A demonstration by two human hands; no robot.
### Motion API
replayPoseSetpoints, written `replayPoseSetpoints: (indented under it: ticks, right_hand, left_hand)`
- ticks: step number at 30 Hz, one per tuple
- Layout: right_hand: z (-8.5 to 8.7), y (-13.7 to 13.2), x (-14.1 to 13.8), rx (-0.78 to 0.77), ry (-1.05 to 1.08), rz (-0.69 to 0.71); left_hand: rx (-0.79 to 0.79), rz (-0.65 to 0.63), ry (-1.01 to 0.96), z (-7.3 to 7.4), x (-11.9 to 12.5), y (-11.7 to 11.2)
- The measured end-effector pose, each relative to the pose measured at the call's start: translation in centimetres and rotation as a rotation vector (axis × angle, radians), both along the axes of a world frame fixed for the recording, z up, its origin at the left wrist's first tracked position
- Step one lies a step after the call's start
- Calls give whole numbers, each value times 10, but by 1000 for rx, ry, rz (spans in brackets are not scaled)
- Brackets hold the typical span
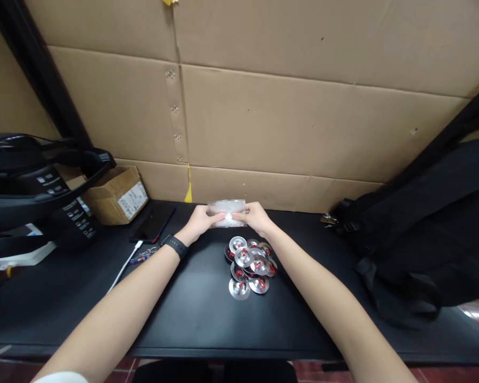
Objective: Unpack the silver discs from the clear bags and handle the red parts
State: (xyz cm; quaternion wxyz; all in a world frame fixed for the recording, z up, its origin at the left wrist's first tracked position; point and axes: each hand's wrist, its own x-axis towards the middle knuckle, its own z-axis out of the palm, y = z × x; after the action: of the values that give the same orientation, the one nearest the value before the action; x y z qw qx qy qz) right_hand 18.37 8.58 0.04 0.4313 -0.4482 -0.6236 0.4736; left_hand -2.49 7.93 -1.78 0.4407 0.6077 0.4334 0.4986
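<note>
Between my two hands is a clear plastic bag [226, 206], held up near the back of the black table. My left hand [200, 221], with a dark band on its wrist, pinches the bag's left side. The right side of the bag is gripped by my right hand [257, 218], its thumb on the front. The fingers behind the bag are hidden. Just in front of my hands lies a heap of small silver finger cymbals [244, 257] with red loops, several overlapping one another.
A phone [152, 225], a white cable [124, 267] and keys [144, 255] lie left of my hands. Further left stand an open cardboard box [120, 197] and a black bag [43, 186]. A black backpack [431, 229] fills the right. Behind rises a cardboard wall [283, 122].
</note>
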Motion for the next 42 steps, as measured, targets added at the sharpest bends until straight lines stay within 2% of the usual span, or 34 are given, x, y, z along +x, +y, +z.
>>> replayPoseSetpoints:
  ticks: [3,6,8,11,14,19,22,26,32,36,37,39,42]
  right_hand:
    - [5,-1,3,-19,-52,48]
    - [14,-3,7,83,-249,101]
    - [21,-4,8,194,-402,131]
    - [27,-6,5,317,-501,181]
    - [26,-9,-2,320,-371,158]
    - [17,-10,-10,-76,-33,58]
    - [12,-7,-11,-184,88,36]
    - [7,-3,-13,-163,143,27]
    - [4,-1,-12,-80,111,50]
    - [3,1,-10,-58,79,41]
    - [3,2,-9,-54,72,38]
    - [2,4,-8,-47,60,22]
    - [1,7,-6,-51,68,-15]
  left_hand:
    - [95,24,54,2,-4,1]
    - [266,62,119,7,-7,0]
    - [307,8,163,11,-8,-2]
    - [256,-121,200,14,-8,-5]
    - [205,-100,164,14,-7,-4]
    - [77,124,-136,9,-5,0]
    - [-5,117,-256,7,-5,0]
    - [-57,74,-285,6,-3,-3]
    - [-41,110,-254,11,-3,-8]
    - [-80,51,-224,10,-4,-9]
    - [-68,59,-208,9,-4,-8]
    - [36,160,-119,8,-6,-6]
    - [323,322,165,11,-12,-5]
